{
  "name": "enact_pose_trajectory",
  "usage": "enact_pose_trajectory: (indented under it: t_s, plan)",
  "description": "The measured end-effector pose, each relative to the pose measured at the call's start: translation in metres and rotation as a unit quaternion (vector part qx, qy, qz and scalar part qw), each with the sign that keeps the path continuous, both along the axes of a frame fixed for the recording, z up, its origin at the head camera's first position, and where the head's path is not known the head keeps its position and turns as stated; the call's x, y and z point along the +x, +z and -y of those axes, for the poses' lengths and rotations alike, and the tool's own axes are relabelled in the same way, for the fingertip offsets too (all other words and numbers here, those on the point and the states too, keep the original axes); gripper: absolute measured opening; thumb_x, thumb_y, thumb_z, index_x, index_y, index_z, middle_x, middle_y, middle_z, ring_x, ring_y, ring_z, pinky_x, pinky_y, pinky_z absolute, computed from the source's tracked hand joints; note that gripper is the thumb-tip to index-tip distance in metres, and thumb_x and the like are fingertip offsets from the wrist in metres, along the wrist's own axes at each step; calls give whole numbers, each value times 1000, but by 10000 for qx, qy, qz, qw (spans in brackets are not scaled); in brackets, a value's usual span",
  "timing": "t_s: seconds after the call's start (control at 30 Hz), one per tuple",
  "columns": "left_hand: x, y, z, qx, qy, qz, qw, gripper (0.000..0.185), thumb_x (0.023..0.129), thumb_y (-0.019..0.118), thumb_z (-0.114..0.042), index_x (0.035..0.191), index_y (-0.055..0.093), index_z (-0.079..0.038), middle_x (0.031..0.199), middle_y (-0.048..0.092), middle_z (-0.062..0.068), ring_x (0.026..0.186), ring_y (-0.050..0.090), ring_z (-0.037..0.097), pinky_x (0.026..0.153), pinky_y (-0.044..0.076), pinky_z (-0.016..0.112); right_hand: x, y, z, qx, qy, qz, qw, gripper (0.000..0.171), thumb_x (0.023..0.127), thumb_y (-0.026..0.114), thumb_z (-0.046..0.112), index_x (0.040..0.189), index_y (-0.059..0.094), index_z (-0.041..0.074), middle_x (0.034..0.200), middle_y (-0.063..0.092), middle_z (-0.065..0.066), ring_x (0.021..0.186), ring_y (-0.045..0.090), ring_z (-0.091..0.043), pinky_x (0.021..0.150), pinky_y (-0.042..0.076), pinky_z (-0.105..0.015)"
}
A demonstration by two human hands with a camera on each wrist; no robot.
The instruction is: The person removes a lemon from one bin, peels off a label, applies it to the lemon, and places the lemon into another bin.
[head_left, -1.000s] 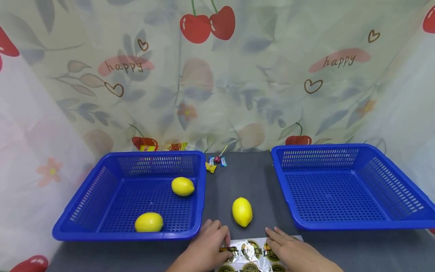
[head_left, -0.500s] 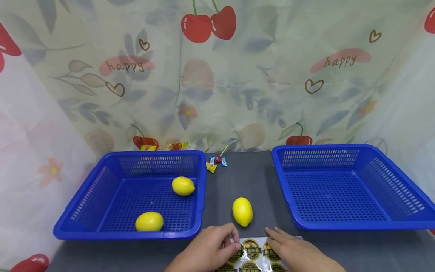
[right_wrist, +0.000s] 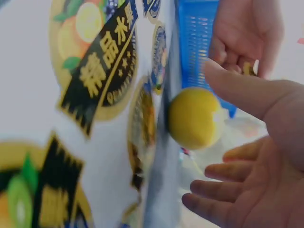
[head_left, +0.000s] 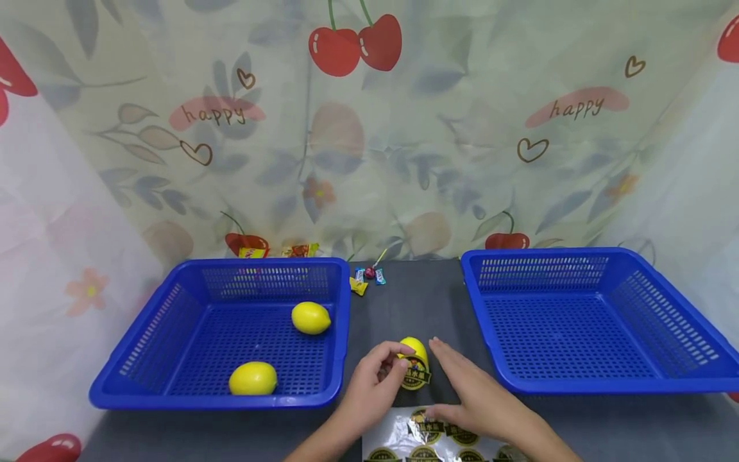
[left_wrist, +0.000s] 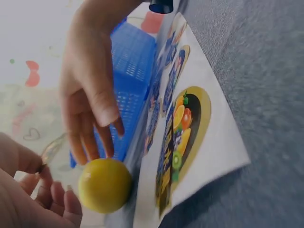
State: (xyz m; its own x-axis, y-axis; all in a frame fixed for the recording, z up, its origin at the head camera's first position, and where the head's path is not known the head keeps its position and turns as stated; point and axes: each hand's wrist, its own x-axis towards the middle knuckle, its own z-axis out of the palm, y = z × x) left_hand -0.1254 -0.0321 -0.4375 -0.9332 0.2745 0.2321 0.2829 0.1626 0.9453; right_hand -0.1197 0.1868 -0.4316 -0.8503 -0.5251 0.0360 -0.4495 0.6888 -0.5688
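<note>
Between the two baskets, near the desk's front edge, my left hand (head_left: 372, 385) pinched a round sticker (head_left: 416, 373) in thumb and forefinger and held it against the lemon (head_left: 413, 351) sitting on the grey desk (head_left: 416, 301). My right hand (head_left: 467, 394) was right beside the lemon, fingers straight and relaxed, gripping nothing. Sticker sheet (head_left: 424, 439) lay at the front edge under my wrists. Left blue basket (head_left: 219, 401) had two more lemons in it, right blue basket (head_left: 606, 384) sat over by the right edge.
</note>
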Motion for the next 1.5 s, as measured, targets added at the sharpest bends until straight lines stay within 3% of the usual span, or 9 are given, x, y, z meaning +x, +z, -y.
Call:
enact_pose_trajectory:
  t_s: [0.17, 0.37, 0.53, 0.7, 1.2, 1.5]
  plan:
    - [-14, -3, -10, 397, 435, 316, 9978, 15, 100, 61, -14, 111, 69, -7, 85, 61, 1, 75, 54, 11, 67, 45, 22, -19, -8, 11, -721, -465, 627, 9943, 97, 82, 84, 34, 156, 29, 5, 155, 37, -20, 138, 38, -40, 106, 36, -61]
    - [-30, -11, -16, 430, 702, 111, 9965, 14, 98, 64, -14, 103, 74, -5, 83, 64, 1, 75, 55, 10, 68, 47, 22, -34, -14, 19, -994, -543, 927, 9892, 100, 80, 86, 35, 158, 29, 10, 154, 39, -16, 138, 39, -38, 105, 36, -63]
    - [-37, -19, -16, 646, 811, 229, 9943, 15, 97, 65, -13, 103, 74, -2, 84, 65, 4, 74, 54, 10, 67, 45, 21, -41, -16, 25, -1192, -600, 889, 9871, 103, 78, 88, 31, 158, 27, 8, 151, 44, -18, 133, 46, -37, 101, 43, -57]
    - [-38, -26, -14, 599, 808, 346, 9943, 15, 96, 67, -13, 103, 73, -1, 81, 64, 3, 72, 54, 9, 66, 44, 20, -43, -19, 27, -1434, -478, 766, 9855, 104, 78, 89, 22, 157, 25, 3, 148, 49, -15, 131, 50, -31, 97, 50, -46]
    - [-41, -35, -14, 115, 957, -179, 9952, 8, 92, 70, -9, 100, 70, -7, 70, 59, -1, 61, 52, 8, 58, 43, 19, -42, -22, 25, -1641, -404, 710, 9831, 98, 79, 88, 22, 154, 28, -1, 147, 48, -22, 127, 54, -36, 90, 54, -40]
    - [-41, -35, -12, -253, 1062, -314, 9935, 9, 93, 71, -13, 99, 68, -8, 67, 54, -5, 57, 49, 5, 53, 41, 19, -42, -23, 27, -1686, -417, 781, 9817, 95, 79, 87, 22, 153, 32, -1, 147, 47, -23, 123, 57, -36, 87, 55, -38]
